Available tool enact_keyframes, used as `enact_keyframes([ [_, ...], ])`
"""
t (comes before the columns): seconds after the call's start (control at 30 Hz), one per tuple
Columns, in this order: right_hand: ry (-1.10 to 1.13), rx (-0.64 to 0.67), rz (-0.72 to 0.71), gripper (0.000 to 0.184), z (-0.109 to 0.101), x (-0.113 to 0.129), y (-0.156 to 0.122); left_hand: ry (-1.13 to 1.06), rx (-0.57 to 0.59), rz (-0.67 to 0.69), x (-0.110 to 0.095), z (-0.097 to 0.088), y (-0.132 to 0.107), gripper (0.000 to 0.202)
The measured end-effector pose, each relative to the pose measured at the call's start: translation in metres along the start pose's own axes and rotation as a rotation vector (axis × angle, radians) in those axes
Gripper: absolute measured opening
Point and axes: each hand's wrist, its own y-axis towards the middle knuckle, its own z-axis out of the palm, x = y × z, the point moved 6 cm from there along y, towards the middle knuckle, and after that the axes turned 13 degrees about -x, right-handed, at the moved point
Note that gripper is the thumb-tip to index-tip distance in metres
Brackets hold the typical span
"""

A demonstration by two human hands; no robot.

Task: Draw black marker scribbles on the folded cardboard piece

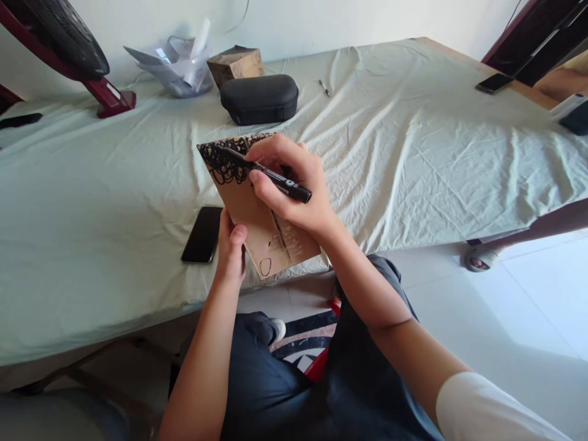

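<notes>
A brown cardboard box (248, 211) is tilted up at the table's front edge. Black looping scribbles cover the far end of its upper face, and a small drawn oval shows near its close corner. My left hand (232, 245) grips the box along its left side, thumb on top and the other fingers hidden. In my right hand (294, 177) is a black marker (285, 184), pinched between thumb and fingers. The marker's tip end lies over the scribbled part. Left of the box, a black smartphone (202, 234) rests on the cloth near my left hand.
A pale green cloth (436, 153) covers the table. Behind the box are a black zip case (260, 100), another scribbled carton (236, 63), a clear plastic bin (179, 76) and a small pen (324, 87). A dark red fan (103, 92) stands at left; another person's foot (481, 259) shows at right.
</notes>
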Motion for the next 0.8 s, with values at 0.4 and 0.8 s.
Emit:
enact_keyframes([
  [0.4, -0.054, -0.031, -0.028, 0.023, 0.001, -0.001, 0.003, -0.005, 0.016, 0.002, 0.000, 0.000, 0.001, 0.079],
  [0.8, 0.511, -0.115, 0.256, 0.052, -0.025, -0.022, 0.015, -0.033, -0.057, -0.093, 0.016, -0.016, 0.013, 0.076],
])
